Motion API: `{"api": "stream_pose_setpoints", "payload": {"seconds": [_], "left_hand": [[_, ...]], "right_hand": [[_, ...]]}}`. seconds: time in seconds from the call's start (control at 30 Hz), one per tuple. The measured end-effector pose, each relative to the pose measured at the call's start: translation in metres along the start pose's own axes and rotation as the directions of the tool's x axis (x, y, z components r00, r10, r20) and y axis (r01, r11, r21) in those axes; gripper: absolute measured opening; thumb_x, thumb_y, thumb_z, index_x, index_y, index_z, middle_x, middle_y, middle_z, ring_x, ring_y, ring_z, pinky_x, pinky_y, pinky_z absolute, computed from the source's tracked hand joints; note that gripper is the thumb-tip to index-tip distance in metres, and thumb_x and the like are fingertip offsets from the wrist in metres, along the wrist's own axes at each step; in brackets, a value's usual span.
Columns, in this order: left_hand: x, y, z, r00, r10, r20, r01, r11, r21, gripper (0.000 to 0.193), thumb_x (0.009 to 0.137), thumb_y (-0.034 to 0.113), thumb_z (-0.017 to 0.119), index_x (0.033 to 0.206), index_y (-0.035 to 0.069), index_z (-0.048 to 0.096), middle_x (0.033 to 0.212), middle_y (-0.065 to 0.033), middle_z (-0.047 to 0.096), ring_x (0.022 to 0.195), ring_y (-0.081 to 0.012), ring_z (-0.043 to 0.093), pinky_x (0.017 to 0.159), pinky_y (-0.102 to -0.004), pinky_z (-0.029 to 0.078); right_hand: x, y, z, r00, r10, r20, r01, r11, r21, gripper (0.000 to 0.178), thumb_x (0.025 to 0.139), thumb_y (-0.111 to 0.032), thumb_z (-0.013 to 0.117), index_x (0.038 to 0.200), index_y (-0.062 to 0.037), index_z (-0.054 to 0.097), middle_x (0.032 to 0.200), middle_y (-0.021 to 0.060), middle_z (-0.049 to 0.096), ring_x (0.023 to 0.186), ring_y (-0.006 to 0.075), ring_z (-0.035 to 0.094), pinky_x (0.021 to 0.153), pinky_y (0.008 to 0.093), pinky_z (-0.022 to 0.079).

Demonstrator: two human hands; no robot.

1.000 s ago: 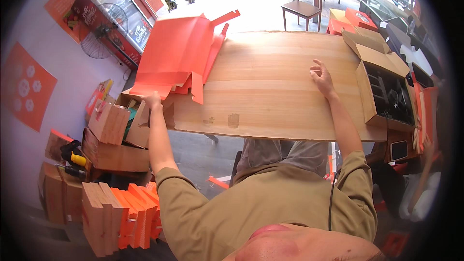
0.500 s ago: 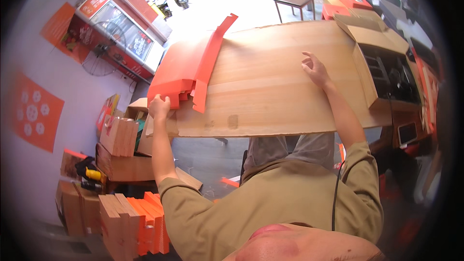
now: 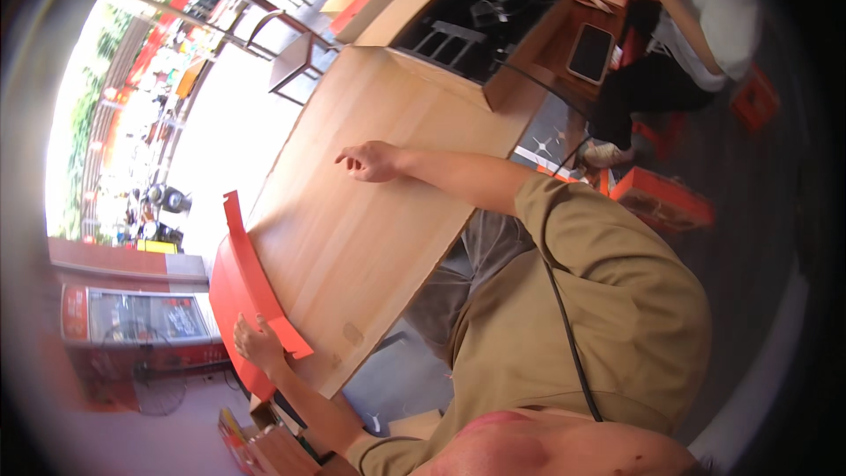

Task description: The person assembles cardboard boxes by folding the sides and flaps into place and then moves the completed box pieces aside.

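The view is tilted hard to one side. My left hand (image 3: 257, 344) grips the lower edge of a flat red cardboard sheet (image 3: 238, 286) that hangs over the far left end of the wooden table (image 3: 370, 220). My right hand (image 3: 368, 160) rests over the bare tabletop with its fingers loosely curled and nothing in it. My olive sleeves and a black cable on my chest fill the lower right.
An open brown carton (image 3: 458, 26) with dark parts stands at the table's far end. Beyond it, another person (image 3: 696, 35) sits beside a phone (image 3: 592, 51). An orange box (image 3: 663, 198) lies on the floor, a chair (image 3: 300, 53) stands by the bright doorway, and cartons (image 3: 264, 445) sit below my left arm.
The view has swung and rolled sharply, so the table now runs diagonally. My left hand still holds the red sheet at the table's end. My right hand stays over the tabletop.
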State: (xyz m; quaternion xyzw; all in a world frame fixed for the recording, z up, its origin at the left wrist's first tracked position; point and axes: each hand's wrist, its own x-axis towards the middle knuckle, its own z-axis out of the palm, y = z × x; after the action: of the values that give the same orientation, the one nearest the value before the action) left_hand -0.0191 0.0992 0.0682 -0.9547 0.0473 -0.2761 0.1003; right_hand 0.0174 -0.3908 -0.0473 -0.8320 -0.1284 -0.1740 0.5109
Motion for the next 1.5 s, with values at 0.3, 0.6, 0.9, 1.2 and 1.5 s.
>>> {"api": "stream_pose_setpoints", "payload": {"seconds": [0.3,0.6,0.9,1.2,1.5], "left_hand": [[0.004,0.219,0.047,0.752,0.653,-0.09,-0.623,0.66,-0.42,0.055,0.093,0.033,0.066,0.14,0.008,0.054,0.153,-0.0227,0.042,0.139,-0.0413,0.041,0.115,-0.057,0.031],[0.015,0.242,0.073,0.893,0.447,-0.054,-0.316,0.535,-0.784,0.033,0.09,0.019,0.067,0.118,0.001,0.067,0.13,-0.0219,0.062,0.125,-0.0387,0.056,0.107,-0.0459,0.045],[0.014,0.22,0.022,0.772,0.481,-0.416,-0.635,0.565,-0.526,0.015,0.083,0.016,0.072,0.096,0.008,0.071,0.102,-0.0098,0.071,0.094,-0.0291,0.07,0.079,-0.0413,0.058],[-0.052,-0.013,-0.004,0.854,-0.154,-0.497,-0.14,0.852,-0.504,0.032,0.091,0.025,0.071,0.11,0.0,0.067,0.105,-0.0162,0.068,0.098,-0.0314,0.066,0.086,-0.0422,0.055],[-0.155,-0.045,0.062,0.758,-0.652,0.019,0.29,0.312,-0.905,0.022,0.099,0.017,0.06,0.114,0.002,0.065,0.101,-0.0084,0.066,0.09,-0.0212,0.063,0.076,-0.0301,0.052]], "right_hand": [[-0.007,0.003,-0.007,0.999,-0.034,-0.028,0.032,0.998,-0.054,0.04,0.087,-0.017,0.063,0.125,-0.0047,0.065,0.105,0.0136,0.072,0.095,0.0288,0.07,0.087,0.0381,0.056],[-0.005,-0.001,-0.011,0.998,0.03,0.063,-0.024,0.995,-0.1,0.036,0.09,-0.021,0.064,0.122,-0.0045,0.068,0.108,0.0175,0.072,0.1,0.0295,0.071,0.088,0.0389,0.057],[-0.003,-0.005,-0.015,0.998,0.024,0.061,-0.022,0.999,-0.026,0.033,0.091,-0.018,0.063,0.121,-0.0043,0.069,0.106,0.0145,0.073,0.091,0.0235,0.07,0.084,0.0363,0.057],[-0.011,0.015,0.001,0.978,0.177,0.112,-0.182,0.983,0.038,0.034,0.096,-0.018,0.06,0.126,-0.0043,0.067,0.103,0.0147,0.075,0.086,0.0203,0.071,0.076,0.0324,0.057],[-0.01,-0.009,0.016,0.97,-0.169,0.176,0.232,0.859,-0.456,0.031,0.085,-0.023,0.063,0.112,-0.0141,0.075,0.119,0.0123,0.07,0.113,0.032,0.064,0.101,0.0431,0.05]]}}
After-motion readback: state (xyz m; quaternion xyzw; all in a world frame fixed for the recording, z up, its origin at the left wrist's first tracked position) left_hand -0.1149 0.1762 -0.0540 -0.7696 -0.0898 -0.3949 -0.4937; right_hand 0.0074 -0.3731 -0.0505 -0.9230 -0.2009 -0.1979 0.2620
